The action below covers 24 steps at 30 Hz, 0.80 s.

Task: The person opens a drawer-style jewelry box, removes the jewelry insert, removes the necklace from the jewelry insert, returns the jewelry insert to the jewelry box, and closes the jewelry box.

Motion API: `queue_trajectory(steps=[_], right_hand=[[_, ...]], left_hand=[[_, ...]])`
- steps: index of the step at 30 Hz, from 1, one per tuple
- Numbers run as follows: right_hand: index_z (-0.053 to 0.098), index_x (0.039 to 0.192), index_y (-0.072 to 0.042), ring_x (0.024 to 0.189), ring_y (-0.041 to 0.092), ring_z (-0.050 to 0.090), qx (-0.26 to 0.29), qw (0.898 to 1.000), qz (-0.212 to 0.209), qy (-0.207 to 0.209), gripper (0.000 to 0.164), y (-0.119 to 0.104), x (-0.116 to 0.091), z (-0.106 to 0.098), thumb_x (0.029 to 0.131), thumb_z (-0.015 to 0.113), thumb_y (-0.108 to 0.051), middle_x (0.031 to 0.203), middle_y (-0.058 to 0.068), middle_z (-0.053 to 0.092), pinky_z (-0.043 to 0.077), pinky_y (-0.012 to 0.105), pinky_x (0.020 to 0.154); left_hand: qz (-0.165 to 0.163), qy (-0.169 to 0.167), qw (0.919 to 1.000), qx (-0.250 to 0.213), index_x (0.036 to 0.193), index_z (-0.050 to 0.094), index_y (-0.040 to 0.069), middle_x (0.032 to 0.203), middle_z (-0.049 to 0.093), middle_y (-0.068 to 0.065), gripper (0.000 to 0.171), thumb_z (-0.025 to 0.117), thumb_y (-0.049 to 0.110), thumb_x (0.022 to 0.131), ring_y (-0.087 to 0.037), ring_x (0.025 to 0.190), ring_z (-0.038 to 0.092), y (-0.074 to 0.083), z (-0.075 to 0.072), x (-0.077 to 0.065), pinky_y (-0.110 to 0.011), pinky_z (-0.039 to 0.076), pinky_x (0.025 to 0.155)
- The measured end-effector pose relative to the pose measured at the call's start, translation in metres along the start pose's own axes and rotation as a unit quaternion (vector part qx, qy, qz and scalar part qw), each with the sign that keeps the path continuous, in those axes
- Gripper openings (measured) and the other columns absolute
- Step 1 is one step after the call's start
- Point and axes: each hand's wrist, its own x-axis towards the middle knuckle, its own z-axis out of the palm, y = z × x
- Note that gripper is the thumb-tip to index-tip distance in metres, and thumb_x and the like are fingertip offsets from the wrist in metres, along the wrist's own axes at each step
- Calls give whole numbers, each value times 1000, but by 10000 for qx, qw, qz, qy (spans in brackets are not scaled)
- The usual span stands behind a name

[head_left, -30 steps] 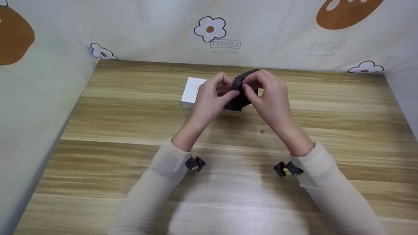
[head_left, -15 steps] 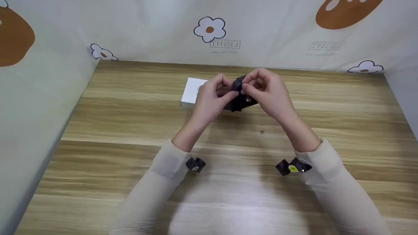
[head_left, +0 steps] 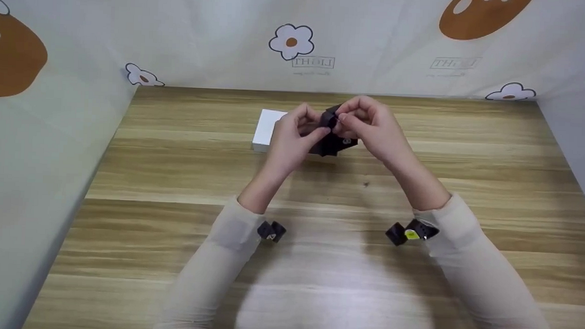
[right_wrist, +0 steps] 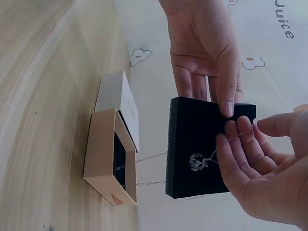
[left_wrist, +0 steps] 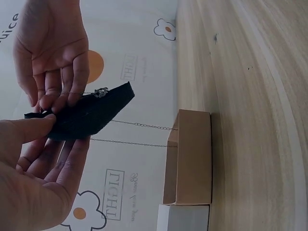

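A black foam jewelry pad [right_wrist: 197, 130] is held up between both hands, with a silvery necklace [right_wrist: 196, 162] on it. Its flower-like pendant lies against the pad's face. My left hand [head_left: 293, 138] grips the pad at one edge, the thumb [right_wrist: 227, 103] pressed on its face. With thumb and forefinger, my right hand [head_left: 374, 128] pinches the thin chain near the pad's notched edge; its other fingers rest over the face. Two strands of chain [left_wrist: 144, 125] run from behind the pad into an open tan box [left_wrist: 195, 159]. In the head view the hands hide most of the pad.
A white box piece [head_left: 268, 129] stands on the wooden table [head_left: 175, 180], right beside the tan box. Behind the table's far edge hangs a pale curtain [head_left: 219, 40] with printed flowers. Black wrist cameras sit on both sleeves.
A black strip that stood raised between my hands has come down. My right hand has moved slightly down along the pad, the wrist shifting right, and the pendant now shows. The left hand stays nearly still.
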Motion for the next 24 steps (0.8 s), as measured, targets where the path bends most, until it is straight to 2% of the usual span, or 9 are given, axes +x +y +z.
queue_trajectory(steps=[9,16,24], right_hand=[[60,106,3,77,9,72,186,9995,213,-171,12,-4,-1,0,101,54,-6,81,-5,71,61,22,68],[63,106,9,71,5,69,-228,9988,343,-259,15,-8,0,-3,95,60,-1,75,-7,71,59,19,65],[66,99,10,60,3,65,-554,9961,578,-358,16,-13,2,-4,94,66,-6,66,-8,70,58,18,60]], left_hand=[[-84,-6,9998,156,96,60,1,108,74,-16,11,70,1,90,-21,104,72,-1,-3,-1,-27,58,93],[-111,23,9998,180,97,61,1,108,74,-15,10,70,2,91,-20,102,72,2,-5,-2,-28,58,93],[3,-38,9998,215,97,61,0,108,74,-15,10,69,0,91,-20,103,72,4,-5,-4,-28,58,92]])
